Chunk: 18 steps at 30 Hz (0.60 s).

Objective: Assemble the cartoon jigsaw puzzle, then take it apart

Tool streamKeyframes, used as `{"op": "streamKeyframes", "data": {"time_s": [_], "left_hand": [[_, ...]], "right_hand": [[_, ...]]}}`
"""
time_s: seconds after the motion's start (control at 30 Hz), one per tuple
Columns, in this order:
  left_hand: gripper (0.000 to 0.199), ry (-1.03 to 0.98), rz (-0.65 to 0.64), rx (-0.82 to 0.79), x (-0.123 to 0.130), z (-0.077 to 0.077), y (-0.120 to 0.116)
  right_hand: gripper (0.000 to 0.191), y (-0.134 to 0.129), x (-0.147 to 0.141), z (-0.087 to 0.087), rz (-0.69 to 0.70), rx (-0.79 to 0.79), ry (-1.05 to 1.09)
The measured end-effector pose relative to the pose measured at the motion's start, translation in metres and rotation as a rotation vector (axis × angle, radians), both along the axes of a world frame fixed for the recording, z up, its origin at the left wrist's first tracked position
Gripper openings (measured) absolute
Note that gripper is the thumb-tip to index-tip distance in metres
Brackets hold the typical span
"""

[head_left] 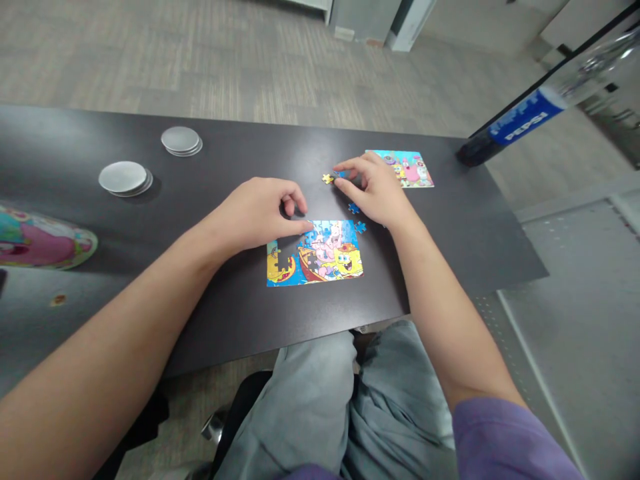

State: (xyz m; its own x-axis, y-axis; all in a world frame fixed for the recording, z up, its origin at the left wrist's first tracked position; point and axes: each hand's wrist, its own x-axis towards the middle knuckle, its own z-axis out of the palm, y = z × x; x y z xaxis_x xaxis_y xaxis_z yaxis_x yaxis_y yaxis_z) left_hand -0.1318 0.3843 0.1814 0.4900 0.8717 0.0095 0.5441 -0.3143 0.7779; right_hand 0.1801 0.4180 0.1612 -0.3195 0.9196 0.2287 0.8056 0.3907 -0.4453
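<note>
Cardboard jigsaw, rectangular, multicoloured [327, 255], is best steadied beneath the loosely curled left hand [260, 212]; grip of the right hand [374, 190] cannot be told.

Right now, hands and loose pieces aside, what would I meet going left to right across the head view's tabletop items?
Pink-printed cylinder, nearer white disc stack, farther white disc stack, partly filled puzzle, picture card, Pepsi bottle.

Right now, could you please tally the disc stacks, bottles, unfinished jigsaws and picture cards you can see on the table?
White disc stacks: 2
Pepsi bottle: 1
Unfinished jigsaw: 1
Picture card, partly behind the right hand: 1
Total: 5
</note>
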Motion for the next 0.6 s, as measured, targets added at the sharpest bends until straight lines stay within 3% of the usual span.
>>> {"op": "streamKeyframes", "data": {"time_s": [0.13, 0.23, 0.37, 0.6], "left_hand": [[0.038, 0.043, -0.007, -0.002, 0.001, 0.002, -0.001], [0.041, 0.06, -0.019, -0.004, 0.002, 0.004, -0.001], [0.041, 0.073, -0.015, 0.0, 0.001, 0.004, 0.0], [0.043, 0.052, 0.002, -0.017, 0.002, 0.004, -0.001]], "right_hand": [[0.04, 0.008, 0.019, -0.001, -0.201, 0.081, -0.013], [0.041, 0.011, 0.027, -0.003, -0.32, 0.056, -0.071], [0.04, 0.014, 0.019, -0.006, -0.34, 0.021, -0.144], [0.018, 0.022, 0.018, -0.004, -0.356, -0.03, -0.131]]}}
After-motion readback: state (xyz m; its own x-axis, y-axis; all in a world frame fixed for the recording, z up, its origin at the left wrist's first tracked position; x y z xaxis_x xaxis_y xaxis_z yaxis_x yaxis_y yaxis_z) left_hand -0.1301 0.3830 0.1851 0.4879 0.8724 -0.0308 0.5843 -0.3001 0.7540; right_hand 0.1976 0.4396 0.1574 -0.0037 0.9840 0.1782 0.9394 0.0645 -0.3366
